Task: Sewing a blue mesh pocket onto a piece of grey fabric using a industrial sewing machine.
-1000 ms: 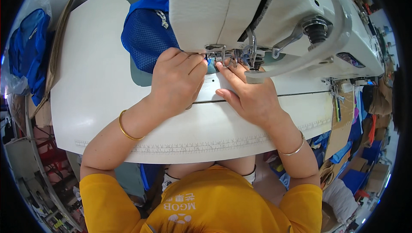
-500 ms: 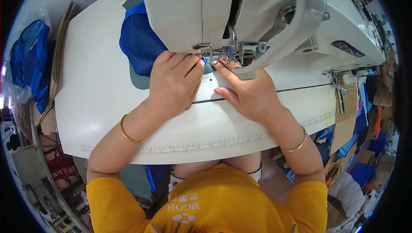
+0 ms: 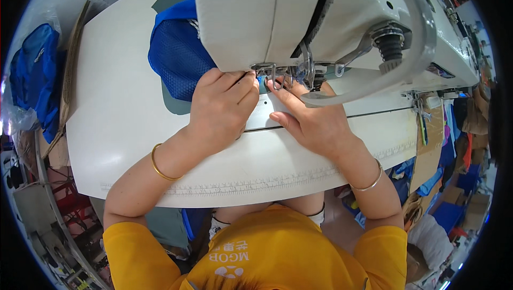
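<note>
A white sewing machine (image 3: pixel 235 17) stands over the table, with its metal presser foot (image 3: pixel 283 73) low over the work. My left hand (image 3: pixel 222 105) is closed at the left of the foot, fingertips pinching the edge of a blue mesh fabric piece (image 3: pixel 176 55). That piece lies bunched to the left of the machine head, on top of a grey-green flat sheet (image 3: pixel 176 107). On the other side, my right hand (image 3: pixel 320 124) lies with index finger stretched to the foot and thumb apart. Its other fingers are partly behind a clear curved guard (image 3: pixel 374 84). The needle point is hidden.
The white table (image 3: pixel 123 145) has a printed ruler (image 3: pixel 235 187) along its near edge. Blue fabric in clear plastic (image 3: pixel 37 71) hangs at the left beside brown cardboard (image 3: pixel 75 60). Thread snips (image 3: pixel 422 107) and more cardboard are at the right.
The view has shifted, so the machine head sits further right and lower. White cord on the blue mesh piece now shows beside the head. Both hands stay at the presser foot.
</note>
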Demonstrator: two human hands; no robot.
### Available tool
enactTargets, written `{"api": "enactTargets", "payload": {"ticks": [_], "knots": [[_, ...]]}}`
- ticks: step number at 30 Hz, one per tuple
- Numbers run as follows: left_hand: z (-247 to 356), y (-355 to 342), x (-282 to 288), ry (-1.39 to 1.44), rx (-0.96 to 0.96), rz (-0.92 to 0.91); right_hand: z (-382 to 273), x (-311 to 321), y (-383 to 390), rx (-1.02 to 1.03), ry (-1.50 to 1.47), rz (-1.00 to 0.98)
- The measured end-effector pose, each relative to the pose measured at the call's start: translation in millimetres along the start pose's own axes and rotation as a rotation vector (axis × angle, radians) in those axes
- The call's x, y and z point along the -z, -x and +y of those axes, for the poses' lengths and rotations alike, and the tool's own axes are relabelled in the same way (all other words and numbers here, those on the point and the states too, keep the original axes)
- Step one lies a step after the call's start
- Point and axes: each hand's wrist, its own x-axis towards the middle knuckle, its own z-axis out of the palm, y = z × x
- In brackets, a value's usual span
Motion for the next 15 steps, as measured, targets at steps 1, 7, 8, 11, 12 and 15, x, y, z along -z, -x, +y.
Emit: {"api": "enactTargets", "payload": {"ticks": [1,7,8,11,12,15], "knots": [[0.3,-0.8,0.0,0.007,0.001,-0.001,1.2,0.3,0.5,0.012,0.002,-0.009],[-0.4,-2.6,0.5,-0.003,-0.019,0.005,2.2,0.3,-1.3,0.023,0.005,-0.004],[-0.8,-2.8,0.8,0.001,-0.019,-0.006,2.0,-0.2,-1.2,0.018,0.005,-0.007],[-1.2,-3.2,1.8,0.000,-0.022,-0.025,1.5,-1.7,-1.0,0.032,0.015,0.023],[-1.1,-3.4,1.6,-0.010,-0.025,-0.032,1.3,-1.8,-1.2,0.030,0.007,0.037],[-2.0,-4.1,1.2,-0.037,-0.046,-0.031,-0.3,-1.9,-1.2,0.032,0.000,0.065]]}}
